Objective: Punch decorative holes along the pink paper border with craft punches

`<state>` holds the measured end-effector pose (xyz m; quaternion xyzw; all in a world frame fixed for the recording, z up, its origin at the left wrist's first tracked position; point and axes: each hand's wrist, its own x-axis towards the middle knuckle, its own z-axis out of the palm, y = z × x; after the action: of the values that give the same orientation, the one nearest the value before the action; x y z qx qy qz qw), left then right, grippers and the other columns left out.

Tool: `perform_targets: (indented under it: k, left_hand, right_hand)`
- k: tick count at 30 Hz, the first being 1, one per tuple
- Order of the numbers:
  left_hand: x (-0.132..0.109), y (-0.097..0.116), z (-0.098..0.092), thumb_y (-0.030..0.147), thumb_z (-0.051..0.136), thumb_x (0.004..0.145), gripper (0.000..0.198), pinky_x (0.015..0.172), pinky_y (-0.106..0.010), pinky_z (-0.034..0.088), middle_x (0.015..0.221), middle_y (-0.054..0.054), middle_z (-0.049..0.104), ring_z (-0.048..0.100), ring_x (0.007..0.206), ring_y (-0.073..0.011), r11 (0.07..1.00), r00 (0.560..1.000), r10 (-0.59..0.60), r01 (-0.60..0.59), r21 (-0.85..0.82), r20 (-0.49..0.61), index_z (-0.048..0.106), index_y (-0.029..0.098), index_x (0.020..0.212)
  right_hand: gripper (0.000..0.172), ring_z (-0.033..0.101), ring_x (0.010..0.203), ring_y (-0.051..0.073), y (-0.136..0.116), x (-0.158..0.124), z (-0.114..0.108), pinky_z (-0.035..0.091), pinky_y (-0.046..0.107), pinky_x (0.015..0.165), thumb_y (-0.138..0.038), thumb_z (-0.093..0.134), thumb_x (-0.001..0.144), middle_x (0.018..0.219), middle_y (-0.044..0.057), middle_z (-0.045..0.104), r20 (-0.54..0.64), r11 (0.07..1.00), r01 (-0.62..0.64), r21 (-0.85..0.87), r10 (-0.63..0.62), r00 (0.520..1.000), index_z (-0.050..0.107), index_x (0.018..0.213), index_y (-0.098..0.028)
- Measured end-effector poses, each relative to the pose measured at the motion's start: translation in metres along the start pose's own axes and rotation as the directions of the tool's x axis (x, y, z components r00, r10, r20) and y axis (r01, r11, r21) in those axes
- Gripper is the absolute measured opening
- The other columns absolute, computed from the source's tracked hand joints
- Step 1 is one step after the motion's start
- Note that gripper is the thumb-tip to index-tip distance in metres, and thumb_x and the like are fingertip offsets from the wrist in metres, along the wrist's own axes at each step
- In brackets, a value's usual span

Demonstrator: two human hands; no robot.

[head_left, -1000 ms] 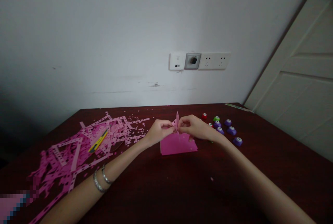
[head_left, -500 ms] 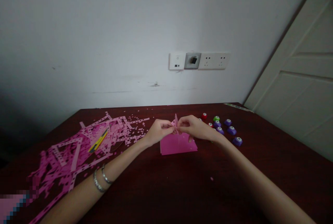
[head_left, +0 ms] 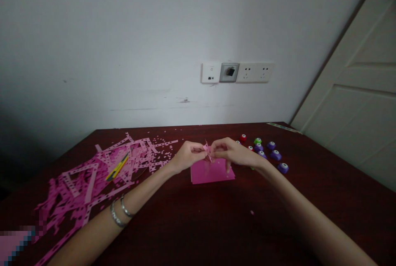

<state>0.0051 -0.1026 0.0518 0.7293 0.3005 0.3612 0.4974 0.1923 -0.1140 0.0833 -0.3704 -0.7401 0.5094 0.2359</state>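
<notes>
Between the fingertips of both hands is a small pink paper piece point(head_left: 207, 149), its far end thin and upright, its exact shape partly hidden by the fingers. My left hand point(head_left: 187, 156) pinches it from the left. From the right, my right hand point(head_left: 232, 151) has thumb and forefinger closed on the same piece, while another finger hangs down. Just below them, a small stack of pink paper sheets point(head_left: 210, 173) lies flat on the dark red table, with tiny pale bits on top.
Left lies a heap of punched pink paper strips point(head_left: 93, 179) with a yellow utility knife point(head_left: 117, 167) on it. Purple, green and red craft punches point(head_left: 275, 155) stand at the right. A ruler-like strip point(head_left: 283, 128) lies near the wall, below sockets point(head_left: 255, 72).
The pink paper piece has turned between my fingertips and now stands less tall. A finger of my right hand reaches further down. Both arms stay almost where they were.
</notes>
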Motion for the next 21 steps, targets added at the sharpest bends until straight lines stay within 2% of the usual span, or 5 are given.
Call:
perform_targets:
  k: [3,6,12,16,21]
  left_hand:
    - [0.0,0.0,0.0,0.028,0.058,0.076,0.02,0.075,-0.032,0.05,0.077,-0.008,0.069,0.064,0.075,-0.0161,0.998,1.0,-0.01,0.01,-0.068,-0.004,0.066,0.01,0.074]
    - [0.003,0.002,-0.008,0.029,0.059,0.075,0.019,0.075,-0.031,0.049,0.075,-0.008,0.069,0.064,0.073,-0.0149,0.999,0.999,-0.013,0.012,-0.032,-0.035,0.065,0.011,0.072]
    - [0.01,0.009,-0.056,0.029,0.057,0.073,0.018,0.069,-0.028,0.048,0.073,-0.007,0.067,0.062,0.067,-0.0129,0.972,0.988,-0.058,0.088,0.218,-0.14,0.065,0.013,0.072]
    - [0.008,0.017,-0.084,0.03,0.052,0.074,0.021,0.063,-0.025,0.045,0.071,-0.005,0.067,0.06,0.064,-0.013,0.886,0.971,-0.004,0.115,0.449,-0.241,0.065,0.014,0.073]
    - [0.002,0.03,-0.095,0.029,0.049,0.074,0.022,0.064,-0.024,0.043,0.071,-0.004,0.067,0.059,0.067,-0.0132,0.802,0.956,0.113,0.074,0.593,-0.272,0.065,0.014,0.072]
  right_hand:
    - [0.013,0.058,0.055,0.009,-0.001,-0.001,-0.003,0.049,0.017,0.039,-0.026,0.056,0.075,0.078,0.004,0.062,0.008,1.0,0.0,0.019,0.0,1.0,0.059,0.078,-0.013]
    - [0.015,0.058,0.054,0.009,-0.003,-0.003,-0.007,0.05,0.017,0.04,-0.027,0.057,0.075,0.078,0.004,0.063,0.001,1.0,-0.013,0.002,0.013,1.0,0.059,0.08,-0.013]
    - [0.017,0.054,0.05,0.007,0.0,-0.002,-0.003,0.047,0.016,0.039,-0.028,0.059,0.074,0.068,0.002,0.061,0.03,0.994,-0.049,-0.096,0.053,0.998,0.061,0.079,-0.012]
    - [0.012,0.055,0.05,0.008,0.009,0.017,0.03,0.048,0.018,0.039,-0.022,0.057,0.072,0.066,0.001,0.06,0.093,0.982,-0.051,-0.18,0.069,0.993,0.061,0.076,-0.012]
    - [0.011,0.053,0.044,0.007,0.011,0.064,0.091,0.045,0.017,0.04,-0.012,0.051,0.071,0.061,-0.001,0.059,0.185,0.938,0.005,-0.347,0.063,0.981,0.062,0.075,-0.012]
